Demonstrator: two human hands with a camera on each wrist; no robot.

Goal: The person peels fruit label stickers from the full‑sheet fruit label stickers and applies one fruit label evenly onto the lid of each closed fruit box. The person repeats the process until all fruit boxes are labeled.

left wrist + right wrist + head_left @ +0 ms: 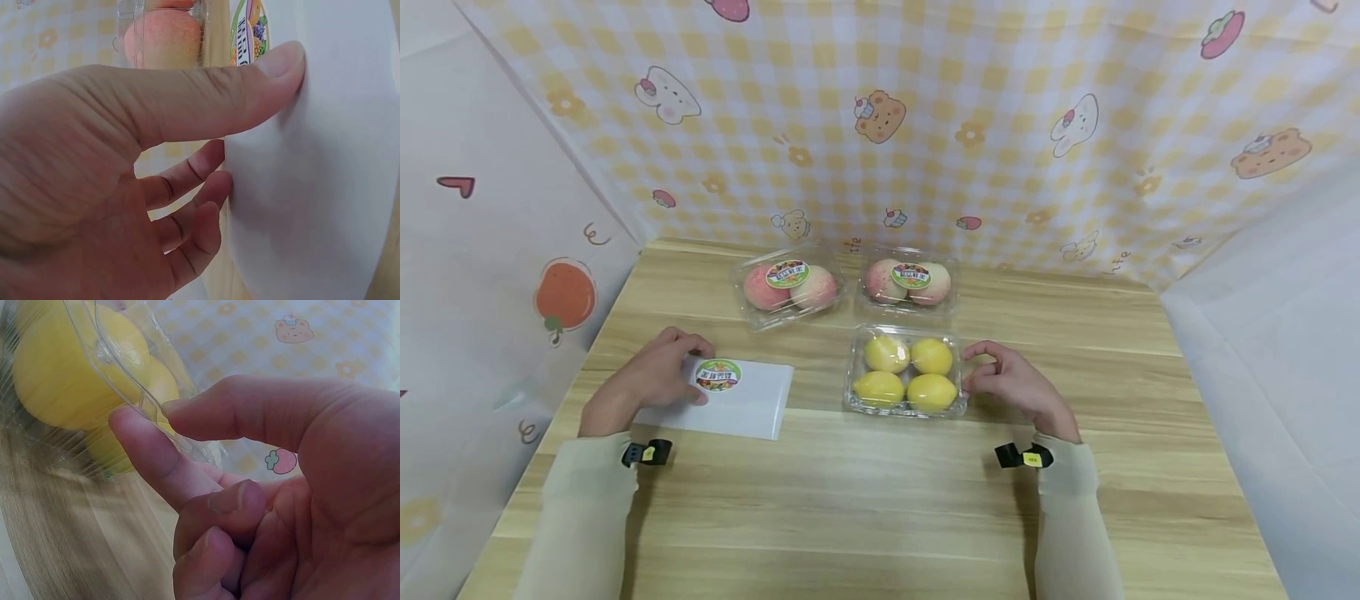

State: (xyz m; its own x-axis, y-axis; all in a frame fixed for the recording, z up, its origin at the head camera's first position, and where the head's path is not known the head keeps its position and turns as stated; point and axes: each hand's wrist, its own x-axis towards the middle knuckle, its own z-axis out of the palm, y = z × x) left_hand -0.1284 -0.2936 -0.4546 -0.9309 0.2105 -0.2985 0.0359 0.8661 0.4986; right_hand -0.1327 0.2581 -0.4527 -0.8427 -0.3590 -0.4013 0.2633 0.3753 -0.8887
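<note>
My left hand [657,377] holds a white sheet of stickers [760,400] by its left part. In the left wrist view the thumb [275,69] lies on the sheet's face, and the other fingers curl at its edge. A round colourful fruit label [718,375] shows on the sheet beside the hand. At the right side of a clear plastic box [904,330] is my right hand [1017,385], thumb and index finger pinching the rim. Inside the closed box lie several yellow lemons [932,392]. No label shows on its lid.
Behind the lemons stand two clear boxes of peaches, the left box [790,283] slightly turned and the right box [910,282] straighter, each with a round label on its lid. A checked curtain [970,100] hangs at the back edge of the wooden table [850,517].
</note>
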